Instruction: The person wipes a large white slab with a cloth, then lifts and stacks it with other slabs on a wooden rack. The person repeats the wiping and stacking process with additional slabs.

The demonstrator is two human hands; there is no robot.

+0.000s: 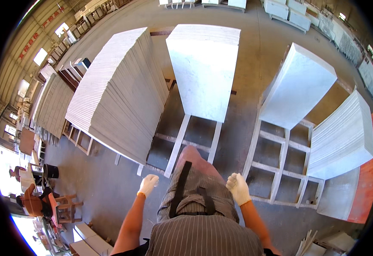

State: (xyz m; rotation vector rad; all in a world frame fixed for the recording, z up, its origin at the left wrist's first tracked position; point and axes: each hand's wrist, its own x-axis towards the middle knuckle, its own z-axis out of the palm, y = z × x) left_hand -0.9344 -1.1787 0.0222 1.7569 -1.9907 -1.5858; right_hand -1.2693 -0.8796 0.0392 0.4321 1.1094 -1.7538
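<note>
My left hand, in a white glove with an orange cuff, is held low beside my left leg. Its fingers are curled in, and nothing shows in them. My right hand, gloved the same way, hangs at my other side with fingers closed and no object visible. Neither hand touches anything. In front of me, a stack of white stone slabs leans on a pale metal rack. Nearest to my left hand is a long row of grey-white slabs standing on edge.
At right, another rack carries a white slab stack and a fanned slab stack, beside an orange panel. Two people sit far left near a wooden stool and a black bucket. Boards lie lower left.
</note>
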